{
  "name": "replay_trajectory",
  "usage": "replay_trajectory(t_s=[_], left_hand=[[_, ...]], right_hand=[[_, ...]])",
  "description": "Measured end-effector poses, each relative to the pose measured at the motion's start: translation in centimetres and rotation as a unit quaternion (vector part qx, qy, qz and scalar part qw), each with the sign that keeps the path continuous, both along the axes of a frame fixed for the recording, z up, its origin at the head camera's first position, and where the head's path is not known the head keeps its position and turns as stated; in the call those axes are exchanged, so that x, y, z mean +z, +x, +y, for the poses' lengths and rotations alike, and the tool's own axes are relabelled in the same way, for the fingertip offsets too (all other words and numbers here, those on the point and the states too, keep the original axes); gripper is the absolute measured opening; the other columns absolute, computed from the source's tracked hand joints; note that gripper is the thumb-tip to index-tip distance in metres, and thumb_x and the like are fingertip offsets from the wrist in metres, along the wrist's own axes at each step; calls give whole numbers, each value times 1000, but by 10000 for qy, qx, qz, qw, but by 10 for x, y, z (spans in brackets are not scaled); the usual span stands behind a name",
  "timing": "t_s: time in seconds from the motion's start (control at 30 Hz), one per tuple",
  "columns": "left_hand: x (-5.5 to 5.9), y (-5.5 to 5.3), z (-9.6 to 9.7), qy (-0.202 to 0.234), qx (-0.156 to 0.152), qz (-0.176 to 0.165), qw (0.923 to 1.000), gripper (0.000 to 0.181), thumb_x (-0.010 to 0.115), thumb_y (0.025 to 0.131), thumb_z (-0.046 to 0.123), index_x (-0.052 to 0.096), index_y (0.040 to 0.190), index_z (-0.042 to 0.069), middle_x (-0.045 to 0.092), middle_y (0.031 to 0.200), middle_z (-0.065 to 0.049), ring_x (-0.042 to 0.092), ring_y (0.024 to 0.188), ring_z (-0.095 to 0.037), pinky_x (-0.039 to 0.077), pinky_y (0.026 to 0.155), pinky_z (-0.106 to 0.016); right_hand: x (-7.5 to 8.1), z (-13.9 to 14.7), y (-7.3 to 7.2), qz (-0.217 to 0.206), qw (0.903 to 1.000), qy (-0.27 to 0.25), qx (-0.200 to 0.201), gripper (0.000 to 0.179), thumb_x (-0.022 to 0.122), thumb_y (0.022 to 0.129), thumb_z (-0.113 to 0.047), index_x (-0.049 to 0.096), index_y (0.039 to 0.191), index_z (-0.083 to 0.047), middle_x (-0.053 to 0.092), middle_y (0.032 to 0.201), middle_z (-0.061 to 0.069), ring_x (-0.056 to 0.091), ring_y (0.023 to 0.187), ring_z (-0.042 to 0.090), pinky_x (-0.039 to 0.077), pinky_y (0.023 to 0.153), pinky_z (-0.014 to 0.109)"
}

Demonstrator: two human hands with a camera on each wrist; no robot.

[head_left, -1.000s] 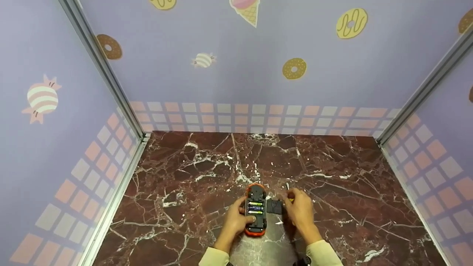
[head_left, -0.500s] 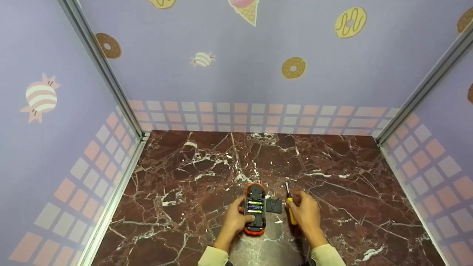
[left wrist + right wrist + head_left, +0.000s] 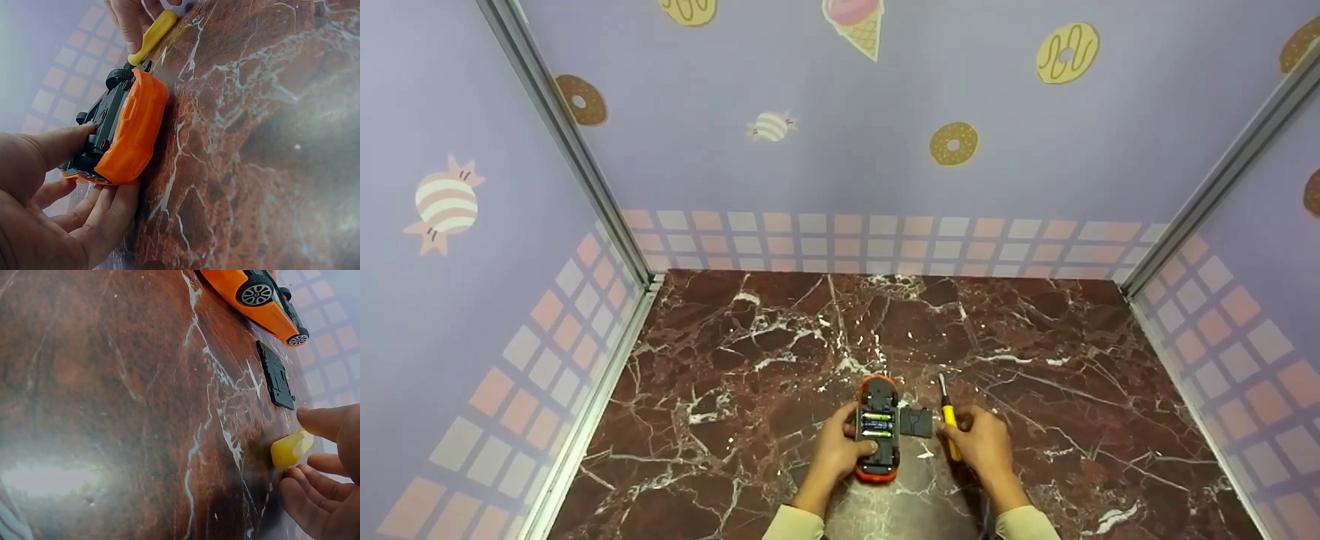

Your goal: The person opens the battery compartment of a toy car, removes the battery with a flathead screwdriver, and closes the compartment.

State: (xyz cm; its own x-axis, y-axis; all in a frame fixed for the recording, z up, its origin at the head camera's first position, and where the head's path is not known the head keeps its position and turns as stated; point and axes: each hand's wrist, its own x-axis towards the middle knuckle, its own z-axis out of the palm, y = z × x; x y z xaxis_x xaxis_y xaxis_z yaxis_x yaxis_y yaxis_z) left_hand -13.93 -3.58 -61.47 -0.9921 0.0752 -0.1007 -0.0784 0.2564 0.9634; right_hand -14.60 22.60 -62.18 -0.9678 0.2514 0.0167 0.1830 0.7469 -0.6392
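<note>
Right hand (image 3: 987, 444): slips back along the screwdriver (image 3: 949, 418), toward the bottom of the frame, while the tool keeps its place.
Bearing on the work: judged as the tool being let go, or nearly so; no screwing appears under way.
Right grip: loose; thumb and fingers stand either side of the yellow handle, the thumb off it in the right wrist view. No firm hold is evident; light finger contact cannot be ruled out.
Screwdriver position: on the desk (image 3: 780, 352), right of centre in the lower frame, tip toward the top.
Against one second ago: the hand then hides most of the screwdriver; shaft and much of the handle now show.
Left hand (image 3: 835, 452): unchanged; grip closed on the car (image 3: 888, 451), thumb on the underside, fingers round the body.
Car position: lower centre of the frame, wheels up, lengthwise up and down the frame; no shift noted.
Batteries (image 3: 877, 425): three visible, side by side in the uncovered underside; as before.
Cover (image 3: 916, 421): off, lying flat on the desk between car and screwdriver; unmoved. Refitting is judged outstanding.
</note>
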Motion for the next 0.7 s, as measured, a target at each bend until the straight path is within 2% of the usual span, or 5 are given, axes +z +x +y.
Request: replay_trajectory(t_s=[0.2,0.43,0.7], left_hand=[[1,0,-1,-155,43,3,9999,84,82,66,-7,53,144,-2,71,89,-18,67,76,-22,56,71,-37],[1,-1,-1,-268,90,42,9996,84,84,65,-5,54,143,-1,71,88,-17,66,75,-20,55,71,-36],[1,-1,0,-304,94,-5,9995,84,84,65,-5,54,144,-1,71,87,-17,66,77,-21,55,72,-38]], right_hand=[[-1,-1,0,-39,9999,-87,38,32,87,79,-28,78,98,-4,73,78,2,64,68,17,51,62,36],[0,-1,-4,-50,10000,-43,46,24,86,79,-25,77,91,-6,69,72,1,61,65,18,50,59,34],[1,4,-6,-88,9999,-36,45,20,82,81,-22,77,91,-6,72,76,3,62,66,20,51,62,38]])
